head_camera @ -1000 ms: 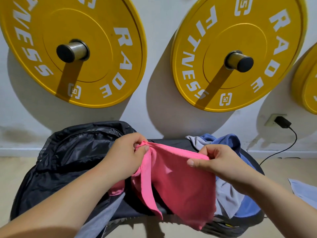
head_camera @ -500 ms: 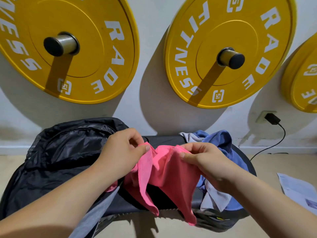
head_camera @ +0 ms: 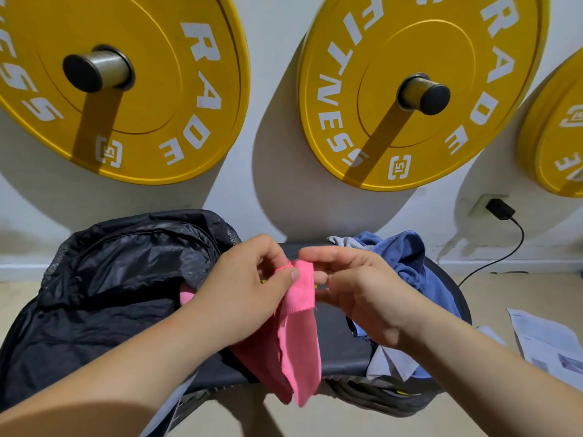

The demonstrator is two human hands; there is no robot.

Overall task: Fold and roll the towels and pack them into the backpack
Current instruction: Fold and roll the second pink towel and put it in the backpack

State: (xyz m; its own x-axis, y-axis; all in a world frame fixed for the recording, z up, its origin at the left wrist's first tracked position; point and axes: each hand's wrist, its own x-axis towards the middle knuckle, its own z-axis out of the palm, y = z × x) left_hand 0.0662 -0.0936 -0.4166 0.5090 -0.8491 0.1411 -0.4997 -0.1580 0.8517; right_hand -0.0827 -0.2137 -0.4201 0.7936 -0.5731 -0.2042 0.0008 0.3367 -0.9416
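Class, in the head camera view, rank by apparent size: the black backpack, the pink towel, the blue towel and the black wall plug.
Largest: black backpack.
Next: pink towel and blue towel look alike; the pink hangs nearer the camera, the right hand hides part of the blue, so no ranking.
Smallest: black wall plug.

A backpack [head_camera: 110, 294] lay at the left end of a bench [head_camera: 340, 345], with a towel pile [head_camera: 407, 266] heaped at the right end. Between them, the left hand [head_camera: 246, 288] and right hand [head_camera: 362, 294] held a single towel [head_camera: 299, 329], which hung over the bench's near edge. Behind, weight plates [head_camera: 142, 89] sat on wall pegs. A charger [head_camera: 500, 209] sat in a socket low at right, above papers [head_camera: 542, 339] on the floor.
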